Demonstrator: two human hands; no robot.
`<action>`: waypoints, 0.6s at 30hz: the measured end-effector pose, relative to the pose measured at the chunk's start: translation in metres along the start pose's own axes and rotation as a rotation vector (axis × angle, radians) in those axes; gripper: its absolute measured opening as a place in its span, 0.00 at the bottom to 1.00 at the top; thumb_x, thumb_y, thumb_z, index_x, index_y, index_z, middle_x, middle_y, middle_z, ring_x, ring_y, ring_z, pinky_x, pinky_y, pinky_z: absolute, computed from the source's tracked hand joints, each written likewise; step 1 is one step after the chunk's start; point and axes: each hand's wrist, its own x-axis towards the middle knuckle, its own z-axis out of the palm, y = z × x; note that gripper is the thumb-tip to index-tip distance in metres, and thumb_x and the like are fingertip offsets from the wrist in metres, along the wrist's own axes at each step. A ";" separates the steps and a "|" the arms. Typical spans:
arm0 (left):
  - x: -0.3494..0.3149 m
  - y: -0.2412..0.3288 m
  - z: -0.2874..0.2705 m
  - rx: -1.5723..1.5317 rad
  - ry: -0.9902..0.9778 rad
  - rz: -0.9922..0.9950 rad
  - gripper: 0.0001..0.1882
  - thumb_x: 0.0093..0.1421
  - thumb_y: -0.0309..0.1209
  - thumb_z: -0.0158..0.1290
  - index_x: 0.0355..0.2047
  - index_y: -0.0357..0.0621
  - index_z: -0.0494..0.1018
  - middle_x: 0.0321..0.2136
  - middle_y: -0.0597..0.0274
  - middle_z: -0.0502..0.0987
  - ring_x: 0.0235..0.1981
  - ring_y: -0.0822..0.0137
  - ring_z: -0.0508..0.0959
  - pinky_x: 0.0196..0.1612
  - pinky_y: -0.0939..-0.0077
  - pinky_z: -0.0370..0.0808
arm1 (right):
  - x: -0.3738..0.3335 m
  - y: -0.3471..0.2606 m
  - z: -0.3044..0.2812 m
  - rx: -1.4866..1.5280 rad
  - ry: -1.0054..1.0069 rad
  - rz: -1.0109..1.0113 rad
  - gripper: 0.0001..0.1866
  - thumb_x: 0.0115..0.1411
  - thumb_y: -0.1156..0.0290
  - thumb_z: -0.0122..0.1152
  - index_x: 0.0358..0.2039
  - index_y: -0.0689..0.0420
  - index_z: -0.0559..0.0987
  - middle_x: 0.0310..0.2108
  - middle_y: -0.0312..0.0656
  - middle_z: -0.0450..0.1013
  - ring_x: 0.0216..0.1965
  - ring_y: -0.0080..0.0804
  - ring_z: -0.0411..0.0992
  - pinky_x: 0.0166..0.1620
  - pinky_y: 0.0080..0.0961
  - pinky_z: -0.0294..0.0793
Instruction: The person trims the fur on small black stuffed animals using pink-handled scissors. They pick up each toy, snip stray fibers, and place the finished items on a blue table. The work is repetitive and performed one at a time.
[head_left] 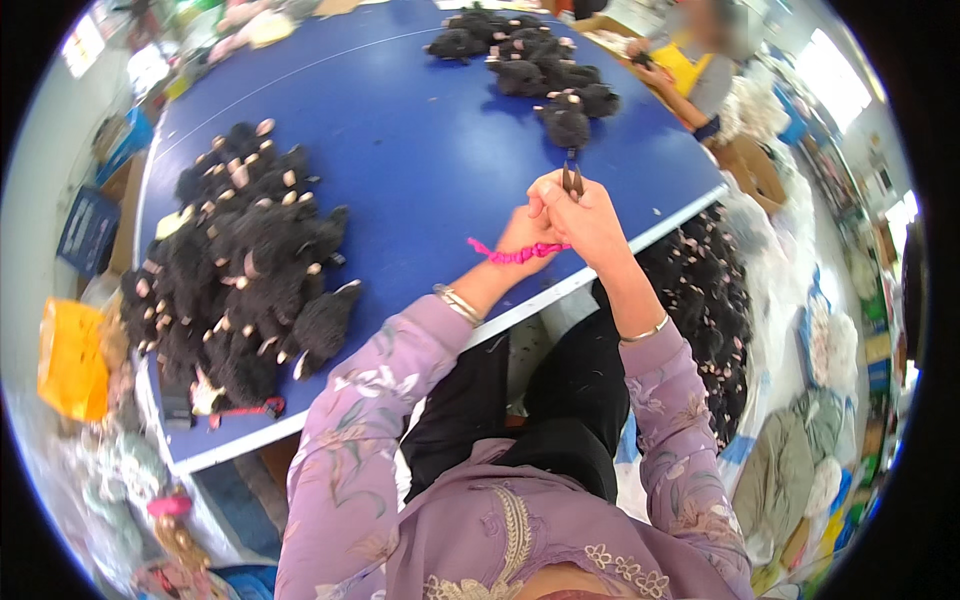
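Both my hands meet above the near edge of the blue table (pixel 400 180). My right hand (pixel 592 222) is closed round dark thread snips (pixel 572 181), their two points facing away from me. Tucked against it is my left hand (pixel 522 232), its fingers mostly hidden by the right one. A bright pink knotted cord (pixel 515 256) circles my left wrist. Just beyond the snips' points, a black plush toy (pixel 565 122) with small pale pink parts rests on the table, not touching the hands.
Black plush toys form a large pile (pixel 250 265) on the left. Another group (pixel 525 55) lies at the far right. A red-and-black tool (pixel 255 409) sits by the near-left corner. More black plush pieces fill a white sack (pixel 700 320) beside the table. A person (pixel 695 75) works across the right corner.
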 end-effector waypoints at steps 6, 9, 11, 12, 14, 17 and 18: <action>0.010 0.015 -0.004 0.383 0.145 -0.233 0.12 0.62 0.32 0.50 0.26 0.36 0.74 0.16 0.71 0.69 0.20 0.82 0.65 0.23 0.81 0.64 | 0.045 0.063 -0.085 -0.360 0.421 -0.078 0.12 0.59 0.64 0.55 0.32 0.62 0.78 0.27 0.38 0.76 0.28 0.26 0.71 0.34 0.22 0.70; 0.010 0.012 0.000 0.407 0.115 -0.246 0.12 0.63 0.32 0.49 0.26 0.37 0.74 0.16 0.73 0.67 0.19 0.83 0.62 0.22 0.82 0.61 | 0.078 0.093 -0.105 -0.617 0.554 -0.085 0.25 0.53 0.54 0.62 0.39 0.65 0.77 0.37 0.50 0.77 0.39 0.44 0.75 0.45 0.31 0.72; 0.011 0.012 0.001 0.394 0.114 -0.254 0.13 0.63 0.32 0.49 0.26 0.37 0.74 0.15 0.75 0.65 0.19 0.84 0.60 0.22 0.82 0.59 | 0.104 0.100 -0.105 -0.695 0.582 -0.045 0.31 0.50 0.50 0.64 0.43 0.66 0.74 0.41 0.54 0.75 0.43 0.45 0.74 0.47 0.33 0.71; 0.011 0.013 0.000 0.395 0.115 -0.266 0.13 0.63 0.32 0.49 0.26 0.37 0.74 0.16 0.76 0.65 0.19 0.84 0.60 0.22 0.83 0.59 | 0.116 0.098 -0.099 -0.730 0.596 -0.028 0.34 0.49 0.48 0.65 0.45 0.67 0.73 0.43 0.55 0.74 0.45 0.46 0.74 0.48 0.34 0.71; 0.009 0.014 -0.003 0.400 0.122 -0.290 0.12 0.64 0.33 0.48 0.26 0.38 0.74 0.16 0.76 0.65 0.19 0.84 0.60 0.22 0.83 0.59 | 0.139 0.094 -0.082 -0.712 0.603 0.085 0.42 0.44 0.44 0.67 0.48 0.68 0.71 0.46 0.58 0.72 0.49 0.47 0.73 0.51 0.37 0.70; 0.009 0.009 -0.004 0.378 0.109 -0.305 0.11 0.64 0.31 0.48 0.28 0.38 0.74 0.17 0.77 0.65 0.20 0.84 0.61 0.22 0.84 0.59 | 0.156 0.102 -0.080 -0.731 0.534 0.111 0.30 0.48 0.52 0.63 0.45 0.62 0.74 0.39 0.55 0.75 0.43 0.46 0.74 0.47 0.38 0.72; 0.011 0.008 -0.002 0.357 0.143 -0.278 0.09 0.64 0.30 0.48 0.29 0.39 0.74 0.19 0.77 0.66 0.21 0.84 0.62 0.24 0.84 0.61 | 0.158 0.107 -0.086 -0.742 0.512 0.087 0.25 0.50 0.55 0.61 0.42 0.62 0.75 0.34 0.52 0.77 0.37 0.43 0.77 0.41 0.37 0.74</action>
